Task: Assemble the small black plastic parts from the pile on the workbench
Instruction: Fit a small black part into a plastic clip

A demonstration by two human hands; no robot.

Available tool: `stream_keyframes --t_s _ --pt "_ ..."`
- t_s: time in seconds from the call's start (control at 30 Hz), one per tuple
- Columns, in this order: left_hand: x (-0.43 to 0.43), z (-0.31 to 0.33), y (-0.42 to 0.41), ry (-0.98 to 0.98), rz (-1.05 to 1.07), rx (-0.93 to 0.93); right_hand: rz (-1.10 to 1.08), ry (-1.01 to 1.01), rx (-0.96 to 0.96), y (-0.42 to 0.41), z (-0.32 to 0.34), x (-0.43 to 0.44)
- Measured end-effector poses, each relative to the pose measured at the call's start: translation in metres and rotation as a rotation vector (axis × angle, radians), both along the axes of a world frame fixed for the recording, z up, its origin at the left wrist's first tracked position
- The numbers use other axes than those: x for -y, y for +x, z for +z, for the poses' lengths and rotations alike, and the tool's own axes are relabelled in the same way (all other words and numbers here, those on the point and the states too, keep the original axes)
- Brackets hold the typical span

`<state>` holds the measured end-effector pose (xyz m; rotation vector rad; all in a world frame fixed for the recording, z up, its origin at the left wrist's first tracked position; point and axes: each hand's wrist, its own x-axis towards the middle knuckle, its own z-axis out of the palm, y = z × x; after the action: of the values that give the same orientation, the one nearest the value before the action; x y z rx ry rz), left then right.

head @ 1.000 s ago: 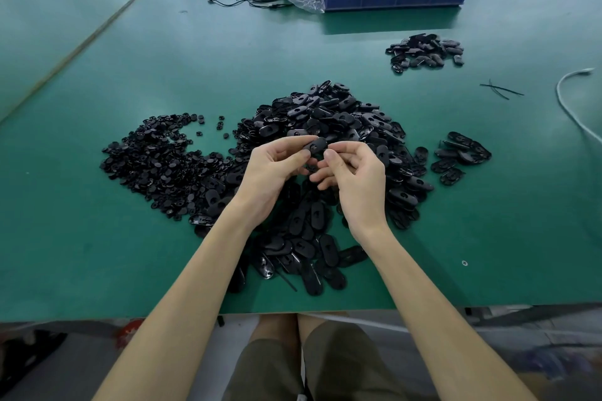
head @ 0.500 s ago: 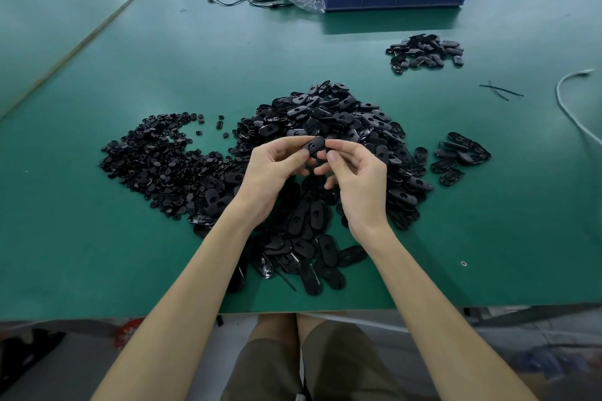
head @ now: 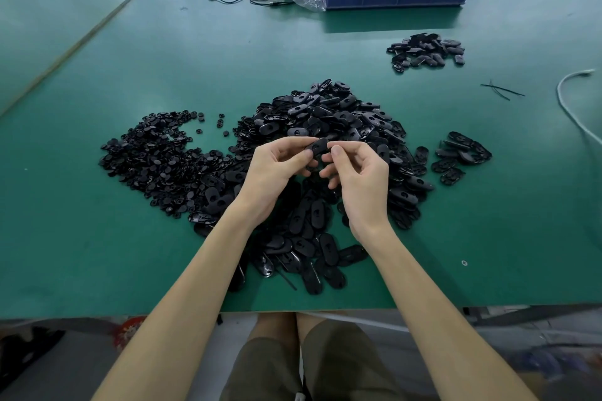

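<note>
Black oval part (head: 316, 147) floats just over the pile (head: 329, 114), lying sideways between both hands, the left hand (head: 277, 172) pinching one end and the curled right hand (head: 361, 179) pinching the other.

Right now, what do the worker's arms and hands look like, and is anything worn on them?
The left forearm and right forearm are bare, with no sleeves in view. The left hand and right hand show no gloves, rings or watch. Olive-brown shorts show at the bottom.
</note>
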<state>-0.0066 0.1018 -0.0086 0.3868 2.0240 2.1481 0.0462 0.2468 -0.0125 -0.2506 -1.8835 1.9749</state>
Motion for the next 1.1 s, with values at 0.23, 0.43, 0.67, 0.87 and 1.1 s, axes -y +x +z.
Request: stream_keyframes --t_s 0.23,0.43,0.67,0.87,1.1 --pt "0.0006 0.0000 -0.0005 -0.002 -0.007 -0.006 -0.003 -0.012 -0.010 0.0001 -0.0002 0.0003" --pt "0.0008 -0.0005 -0.0005 -0.005 -0.004 -0.015 -0.004 0.002 -0.031 0.0014 0.0025 0.0016" --pt "0.0005 0.0014 0.0009 -0.016 0.008 -0.035 -0.018 0.071 -0.017 0.0032 0.0042 0.0012" --pt "-0.0001 0.0039 0.0039 -0.046 0.009 -0.044 -0.029 0.135 0.010 0.0034 0.0031 0.0010" --pt "-0.0013 0.0060 0.0064 -0.051 -0.002 -0.040 -0.039 0.141 0.009 0.0039 0.0024 0.0017"
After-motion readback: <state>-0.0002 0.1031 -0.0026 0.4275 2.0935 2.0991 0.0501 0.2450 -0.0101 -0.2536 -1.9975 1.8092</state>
